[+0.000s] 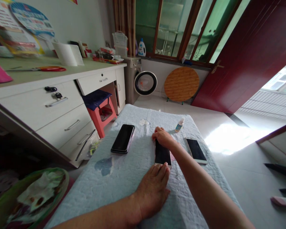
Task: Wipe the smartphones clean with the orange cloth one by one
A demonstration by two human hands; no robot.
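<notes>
Three phones lie on a pale blue towel (124, 178) spread over a low table. My left hand (153, 187) rests flat on the towel, fingers stretched, tips touching the near end of the middle phone (162, 154). My right hand (163, 137) is curled over the far end of that phone, pressing on it. A black phone (123, 138) lies to the left and a white-edged phone (195, 150) to the right. A small spray bottle (179, 125) stands behind my right hand.
A white desk with drawers (54, 111) stands left, a red stool (98, 109) under it. A green basin with crumpled tissue (35, 194) sits at lower left. Behind are a washing machine (140, 79), a round wooden tabletop (181, 83) and a dark red door (248, 54).
</notes>
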